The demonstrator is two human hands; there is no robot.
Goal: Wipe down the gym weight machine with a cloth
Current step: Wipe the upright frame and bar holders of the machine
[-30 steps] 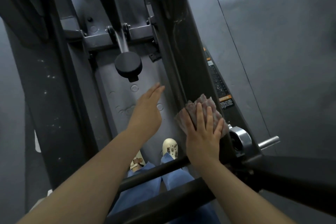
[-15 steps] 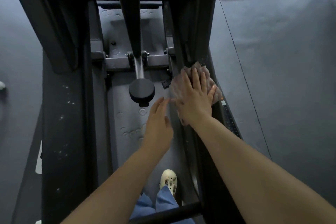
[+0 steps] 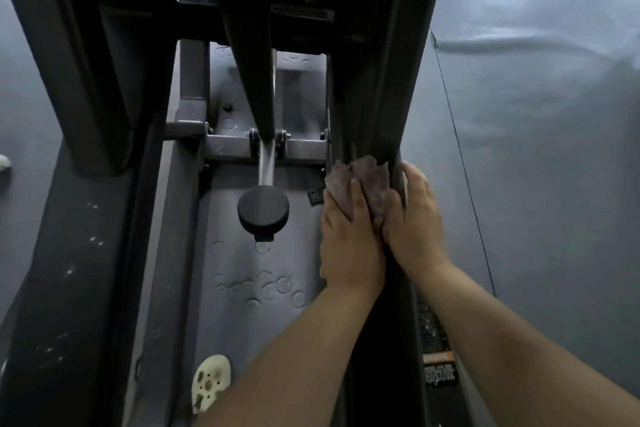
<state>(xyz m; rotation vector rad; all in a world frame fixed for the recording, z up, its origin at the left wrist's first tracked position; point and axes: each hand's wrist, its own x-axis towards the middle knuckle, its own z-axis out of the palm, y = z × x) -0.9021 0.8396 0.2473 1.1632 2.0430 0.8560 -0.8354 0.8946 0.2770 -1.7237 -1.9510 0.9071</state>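
Cloth (image 3: 360, 184): one, a crumpled grey-brown rag, bunched against the inner side of the dark upright post (image 3: 398, 80) on the right of the machine. It lies between my two hands. I count two hands, both bare.

My left hand (image 3: 349, 239) lies flat on the near part of the cloth, its fingers (image 3: 356, 194) straight and close together, pressing the fabric toward the post; the cloth's ragged top edge sticks out beyond those fingertips. My right hand (image 3: 415, 218) is just beside the left, the two touching along the thumb side. Its fingers curl round the post's outer edge, and the thumb side meets the right edge of the cloth; whether the thumb pinches the fabric I cannot tell.

One round black knob (image 3: 263, 210) hangs on one silver rod (image 3: 266, 163), left of the cloth and apart from it. One grey crossbar (image 3: 242, 144) runs behind the rod. One grey foot plate (image 3: 256, 270), marked with ring shapes, lies under it all. One pale shoe (image 3: 211, 381) with holes shows at the bottom, well apart from my hands. One label (image 3: 438, 371) with an orange strip sits low on the post's base, below my right forearm. The grey floor (image 3: 536, 149) spreads off to the right.
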